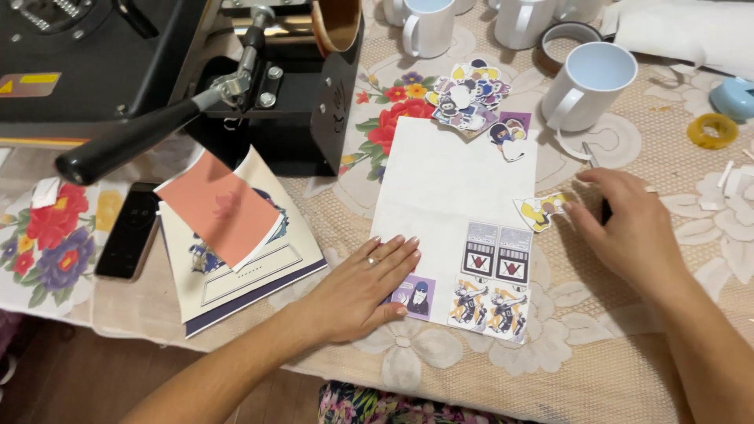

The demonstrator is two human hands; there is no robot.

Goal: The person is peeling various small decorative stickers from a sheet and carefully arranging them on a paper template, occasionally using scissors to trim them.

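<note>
Nearest me, my left hand point(367, 284) lies flat with fingers spread, pressing down the lower left corner of the white sticker sheet point(448, 196), fingertips just over a purple sticker point(416, 298); my right hand point(628, 228) sits at the sheet's right edge, fingers curled, pinching the yellow cut-out sticker point(540, 210) at its tip, with a dark tool handle point(605, 208) partly hidden under the fingers (I cannot tell whether the hand truly grips it). By my reading the cutting is well along: most of the sheet is bare white, and I count five printed pieces left on its bottom edge, namely the purple one, two grey square panels point(496, 253) and two orange figure stickers point(488, 308). One cut piece is in hand, one purple-backed cut-out point(509, 133) lies at the sheet's top right corner, and beyond it a heap of finished cut-outs point(470, 96) is too overlapped to count. To the left I see one booklet point(259, 267) with one salmon card point(216, 206) on top, one dark phone point(129, 229) beside it, and one black heat press point(157, 71) with its long handle pointing toward me. Farther off on the lace tablecloth point(597, 345) stand four white mugs as far as I can see, the nearest point(587, 85) by my right hand and three more cropped at the top edge, plus one brown tape roll point(567, 39), one yellow tape ring point(713, 129) and one light blue object point(734, 96) at the right border, amid scattered white paper trimmings
</note>
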